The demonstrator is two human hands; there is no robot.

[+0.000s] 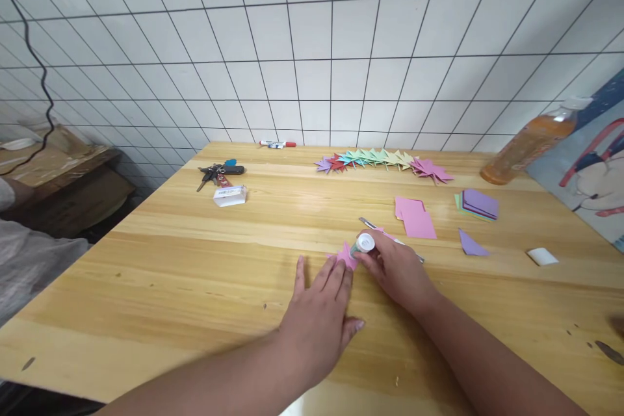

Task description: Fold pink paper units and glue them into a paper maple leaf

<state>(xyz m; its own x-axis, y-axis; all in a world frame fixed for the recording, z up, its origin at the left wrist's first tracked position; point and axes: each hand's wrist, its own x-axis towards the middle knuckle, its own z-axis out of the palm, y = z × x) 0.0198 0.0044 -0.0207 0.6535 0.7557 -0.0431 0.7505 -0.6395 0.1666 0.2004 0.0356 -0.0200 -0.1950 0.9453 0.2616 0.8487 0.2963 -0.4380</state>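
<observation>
Left hand (319,312) is pinning pink paper (348,257), right hand (397,266) gripping a tube (363,245) at two o'clock. Paper's looking light, creasable, so pinch edges.

Craft space: coloured paper (420,223), tiled wall (311,31)

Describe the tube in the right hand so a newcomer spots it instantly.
On the wooden table, find the right hand. It pinches a short tube at the pink paper partly under the left hand. A round white end sets the tube apart from the slim, metal-tipped tool lying nearby.
</observation>
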